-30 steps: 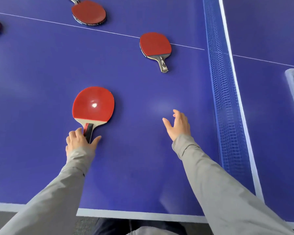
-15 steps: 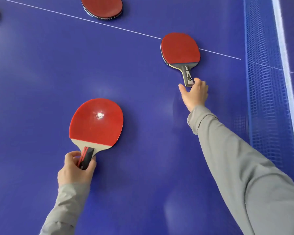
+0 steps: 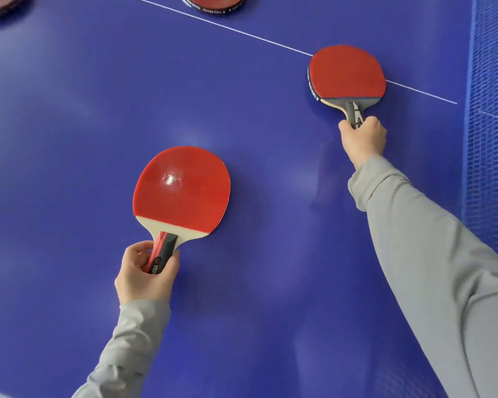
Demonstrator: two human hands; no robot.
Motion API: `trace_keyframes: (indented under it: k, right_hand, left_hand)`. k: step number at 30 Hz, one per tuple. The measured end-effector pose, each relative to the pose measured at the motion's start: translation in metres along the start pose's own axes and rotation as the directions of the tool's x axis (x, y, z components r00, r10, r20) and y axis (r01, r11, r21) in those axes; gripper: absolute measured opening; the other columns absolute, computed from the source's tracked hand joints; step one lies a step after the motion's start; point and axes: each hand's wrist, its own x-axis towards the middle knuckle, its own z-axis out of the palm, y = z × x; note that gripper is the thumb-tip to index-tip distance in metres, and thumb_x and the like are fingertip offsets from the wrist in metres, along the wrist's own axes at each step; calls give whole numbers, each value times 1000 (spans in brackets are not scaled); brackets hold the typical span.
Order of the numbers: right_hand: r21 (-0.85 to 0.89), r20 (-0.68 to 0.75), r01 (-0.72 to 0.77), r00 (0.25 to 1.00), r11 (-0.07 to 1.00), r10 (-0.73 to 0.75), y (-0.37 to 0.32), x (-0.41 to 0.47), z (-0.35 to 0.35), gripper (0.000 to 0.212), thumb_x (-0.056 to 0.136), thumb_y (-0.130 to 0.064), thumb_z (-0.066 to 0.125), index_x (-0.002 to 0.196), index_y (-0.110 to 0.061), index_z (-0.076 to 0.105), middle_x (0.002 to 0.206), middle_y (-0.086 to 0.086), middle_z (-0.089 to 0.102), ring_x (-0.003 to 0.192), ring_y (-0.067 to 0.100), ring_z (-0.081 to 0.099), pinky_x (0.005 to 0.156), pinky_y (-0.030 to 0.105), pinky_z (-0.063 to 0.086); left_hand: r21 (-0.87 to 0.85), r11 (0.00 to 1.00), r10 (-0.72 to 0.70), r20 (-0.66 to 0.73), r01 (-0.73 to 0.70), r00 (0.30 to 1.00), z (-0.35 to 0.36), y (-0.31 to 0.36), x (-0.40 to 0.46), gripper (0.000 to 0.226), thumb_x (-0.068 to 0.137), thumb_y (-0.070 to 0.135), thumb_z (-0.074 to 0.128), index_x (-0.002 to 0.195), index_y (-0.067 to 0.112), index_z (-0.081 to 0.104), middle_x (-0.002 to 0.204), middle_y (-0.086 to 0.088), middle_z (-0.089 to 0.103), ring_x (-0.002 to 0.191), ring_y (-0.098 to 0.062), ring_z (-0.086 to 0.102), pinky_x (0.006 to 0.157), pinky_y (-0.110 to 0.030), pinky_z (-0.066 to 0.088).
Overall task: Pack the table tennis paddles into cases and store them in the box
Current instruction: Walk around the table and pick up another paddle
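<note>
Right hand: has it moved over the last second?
Yes. The right hand went from open mid-table toward the white line and now grips the far paddle by its handle.

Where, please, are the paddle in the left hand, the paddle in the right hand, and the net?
Left-hand paddle [image 3: 181, 191]: head view, on the red rubber face.
Right-hand paddle [image 3: 347, 73]: head view, on the red rubber face.
Net [image 3: 492, 116]: head view, on the blue mesh.

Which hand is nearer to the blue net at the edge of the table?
Right. The right hand grips the grey-handled red paddle close beside the blue net; the left hand holds the other paddle much farther away.
</note>
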Motion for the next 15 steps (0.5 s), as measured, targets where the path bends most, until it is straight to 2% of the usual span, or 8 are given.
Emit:
trace_keyframes:
  k: [2,4,7,11,15]
  right_hand:
    - [70,-34,-8,999,998,10,2,-21,-3,33,83,-29,54,98,0,54,101,13,62,90,31,54,71,35,39]
    - [180,-48,-33,998,983,42,8,-52,-7,24,81,-27,55,88,-5,51,87,7,58,82,30,53,70,37,42]
    - [317,-40,-86,994,944,103,25,-113,-12,20,81,-25,56,82,-7,47,72,-3,51,69,25,49,63,34,39]
    - [370,4,-177,982,912,188,57,-206,-21,19,83,-24,58,81,-8,48,75,3,56,69,25,51,64,36,42]
    - [365,55,-258,965,895,256,89,-298,-35,18,85,-23,62,82,-9,50,72,1,55,65,21,50,59,31,39]
  left_hand:
    - [-1,1000,20,-6,-20,1000,-2,0,-2,26,63,37,73,79,40,53,67,14,59,53,4,53,49,-14,44]
    - [11,999,35,5,-35,999,-4,-1,-6,30,69,28,77,76,42,51,71,11,59,53,4,53,47,-10,41]
    - [21,999,33,36,-34,999,-10,-7,-16,33,72,22,77,76,42,50,70,10,60,51,4,52,41,-5,37]
    - [31,1000,-1,55,-1,999,-24,-22,-43,32,72,23,76,76,41,50,68,9,59,50,4,52,39,-7,37]
    - [50,999,14,109,-19,994,-33,-34,-69,29,71,28,76,78,41,50,69,11,59,54,5,53,48,-18,41]
